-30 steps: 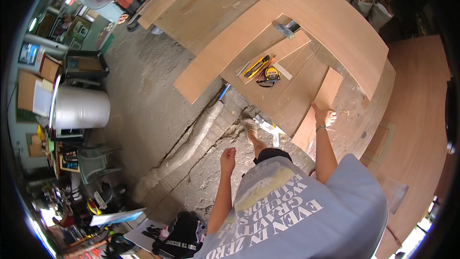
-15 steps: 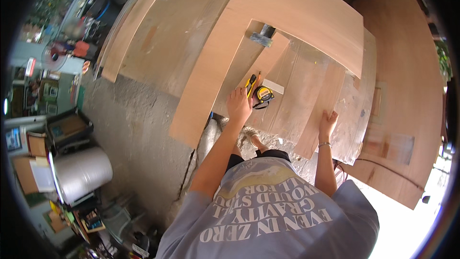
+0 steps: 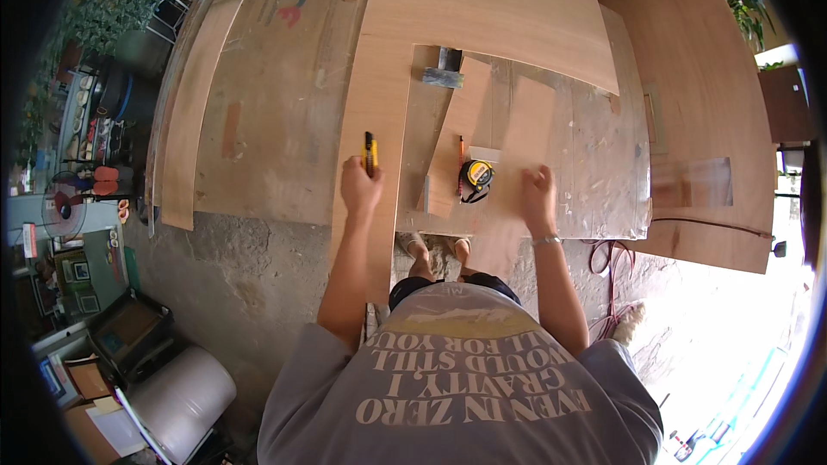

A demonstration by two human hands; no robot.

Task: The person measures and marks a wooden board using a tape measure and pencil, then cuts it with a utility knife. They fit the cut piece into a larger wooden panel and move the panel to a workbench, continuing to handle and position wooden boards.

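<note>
1. Firstly, left hand (image 3: 361, 185): closed around a yellow-and-black cutter (image 3: 370, 154), its dark end pointing away from the person; held above the left leg of the big wood sheet.
2. Right hand (image 3: 539, 198): fingers curled at the right edge of a loose wood strip (image 3: 532, 116); blur there, so I cannot tell whether it pinches the strip. Bracelet (image 3: 546, 240) on the wrist.
3. Loose wood strip: right of the tape measure, running lengthwise away from the person, its near end past the table's near edge; blurred.
4. Big wood sheet (image 3: 491, 0): angled like an L turned over, spread along the far and left parts of the work area; near end of its left leg overhanging the table (image 3: 594, 172).
5. Second strip (image 3: 466, 112): lying aslant on the table, inside the sheet's angle.
6. Pencil (image 3: 461, 151): reddish orange, upon the second strip.
7. Tape measure (image 3: 476, 174): yellow and black, just right of the pencil.
8. Small pale piece (image 3: 485, 154): flat, just beyond the tape measure.
9. Grey-and-black tool (image 3: 443, 78): near the sheet's inner corner, exact kind unclear to me.
10. Large board (image 3: 715, 112): right of the table.
11. Silvery roll (image 3: 185, 400): lower left, well apart from the table.
</note>
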